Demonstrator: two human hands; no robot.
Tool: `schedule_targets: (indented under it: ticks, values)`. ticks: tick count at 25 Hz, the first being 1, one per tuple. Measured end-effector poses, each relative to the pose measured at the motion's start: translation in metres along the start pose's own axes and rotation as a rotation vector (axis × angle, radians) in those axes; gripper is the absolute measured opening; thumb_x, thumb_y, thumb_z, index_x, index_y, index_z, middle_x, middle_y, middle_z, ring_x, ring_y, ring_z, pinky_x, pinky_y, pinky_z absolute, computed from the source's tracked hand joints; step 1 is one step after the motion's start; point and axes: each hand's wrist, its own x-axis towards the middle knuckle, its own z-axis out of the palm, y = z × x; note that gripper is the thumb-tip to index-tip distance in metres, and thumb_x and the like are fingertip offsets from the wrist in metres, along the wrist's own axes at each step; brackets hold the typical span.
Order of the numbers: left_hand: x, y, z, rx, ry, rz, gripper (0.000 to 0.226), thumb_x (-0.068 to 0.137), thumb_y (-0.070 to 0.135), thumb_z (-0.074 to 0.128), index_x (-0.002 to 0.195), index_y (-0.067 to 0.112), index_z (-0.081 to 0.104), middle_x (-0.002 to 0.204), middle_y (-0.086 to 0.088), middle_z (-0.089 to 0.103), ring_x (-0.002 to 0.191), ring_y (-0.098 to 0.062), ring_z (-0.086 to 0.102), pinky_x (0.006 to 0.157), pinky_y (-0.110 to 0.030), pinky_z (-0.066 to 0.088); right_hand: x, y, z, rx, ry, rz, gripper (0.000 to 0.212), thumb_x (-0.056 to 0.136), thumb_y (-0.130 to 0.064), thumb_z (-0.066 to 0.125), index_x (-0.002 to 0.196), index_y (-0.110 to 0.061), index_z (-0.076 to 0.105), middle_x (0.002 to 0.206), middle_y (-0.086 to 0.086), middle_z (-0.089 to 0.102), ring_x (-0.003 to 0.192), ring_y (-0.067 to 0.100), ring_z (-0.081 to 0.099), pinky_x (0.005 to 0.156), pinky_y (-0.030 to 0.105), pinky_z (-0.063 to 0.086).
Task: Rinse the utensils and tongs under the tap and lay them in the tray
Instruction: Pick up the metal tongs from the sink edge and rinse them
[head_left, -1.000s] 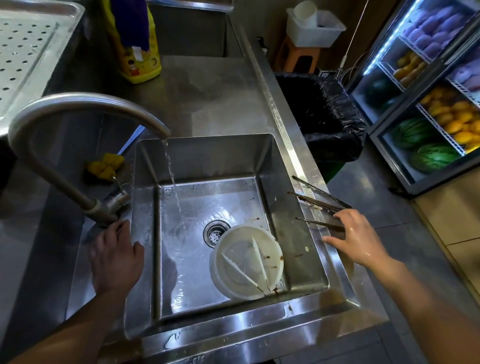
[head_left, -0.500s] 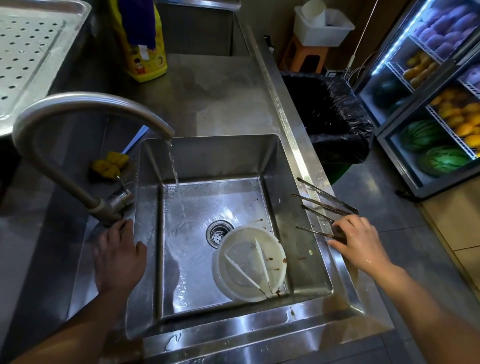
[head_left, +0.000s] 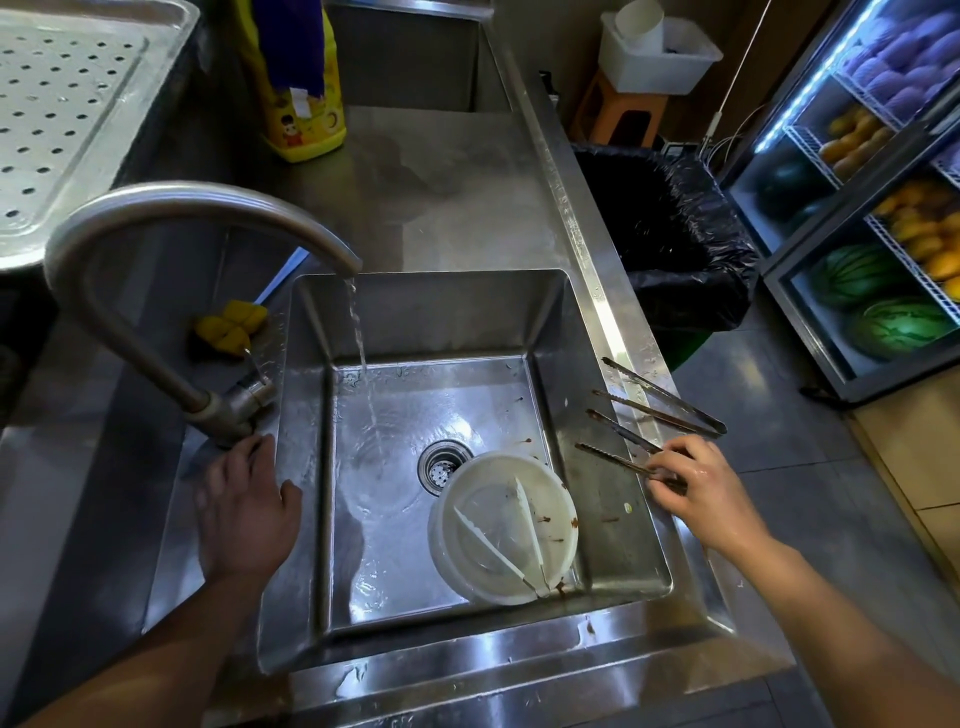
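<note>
**A:** Where do the tongs lie against the fingers?

**B:** The nearer metal tongs (head_left: 618, 451) lie across the right rim of the sink (head_left: 431, 312), at the middle right of the frame. The right hand (head_left: 701, 493) pinches their handle end with curled fingertips (head_left: 670, 453). The toothed tips point to the upper left. A second metal pair (head_left: 662, 397) lies just above, untouched.

**A:** And the other hand?

**B:** The left hand (head_left: 244, 506) rests palm down on the left rim, beside the base of the tap (head_left: 197, 208). Its fingers are relaxed and hold nothing.

**A:** What are the materials?

**B:** Mostly steel, wet and shiny. A thin water stream (head_left: 363, 353) falls from the curved tap. White plastic tongs (head_left: 529, 525) lie in a round white bowl (head_left: 498, 460) with brown stains, low in the basin. The perforated tray (head_left: 67, 119) is at the upper left.
</note>
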Motion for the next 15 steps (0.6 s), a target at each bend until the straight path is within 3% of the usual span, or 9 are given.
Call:
schedule_targets:
  ticks: [5,8,11,13,15]
  values:
    - [0.0,-0.004,0.005,-0.007,0.014,0.007,0.061,0.077,0.03,0.046,0.134,0.008,0.05,0.137,-0.018,0.049,0.116,-0.044,0.044,0.09,-0.058,0.041,0.014,-0.033,0.003,0.039,0.024,-0.016,0.021,0.072,-0.001,0.083,0.091,-0.009,0.078,0.094,0.008,0.062,0.089,0.032,0.059,0.076,0.036,0.045]
    - [0.001,-0.005,0.006,-0.064,-0.005,-0.024,0.058,0.08,0.024,0.064,0.134,0.008,0.05,0.14,-0.019,0.048,0.12,-0.044,0.042,0.093,-0.06,0.04,0.022,-0.056,-0.002,0.057,0.031,-0.029,0.021,0.076,-0.005,0.081,0.095,-0.013,0.077,0.097,0.005,0.061,0.092,0.026,0.058,0.076,0.028,0.038]
    - [-0.001,0.0,-0.002,-0.198,-0.02,-0.059,0.06,0.077,0.014,0.073,0.133,0.007,0.054,0.139,-0.02,0.049,0.124,-0.044,0.041,0.098,-0.06,0.042,0.03,-0.095,-0.003,0.14,0.01,-0.026,0.027,0.08,-0.012,0.078,0.107,-0.015,0.074,0.102,0.002,0.06,0.096,0.02,0.054,0.079,0.028,0.042]
    - [-0.009,0.015,-0.015,-0.291,0.009,-0.06,0.054,0.077,0.013,0.072,0.129,0.005,0.059,0.132,-0.021,0.054,0.124,-0.043,0.045,0.103,-0.054,0.04,0.033,-0.127,0.0,0.244,-0.004,-0.011,0.032,0.081,-0.016,0.079,0.112,-0.017,0.071,0.103,-0.001,0.059,0.092,0.014,0.053,0.078,0.021,0.041]
    - [-0.024,0.043,-0.031,-0.58,-0.071,-0.132,0.047,0.08,0.007,0.074,0.125,0.011,0.063,0.127,-0.017,0.06,0.122,-0.038,0.052,0.101,-0.04,0.043,0.033,-0.162,0.006,0.501,-0.024,0.075,0.037,0.08,-0.014,0.081,0.114,-0.02,0.067,0.101,-0.003,0.061,0.086,0.006,0.058,0.074,0.008,0.043]
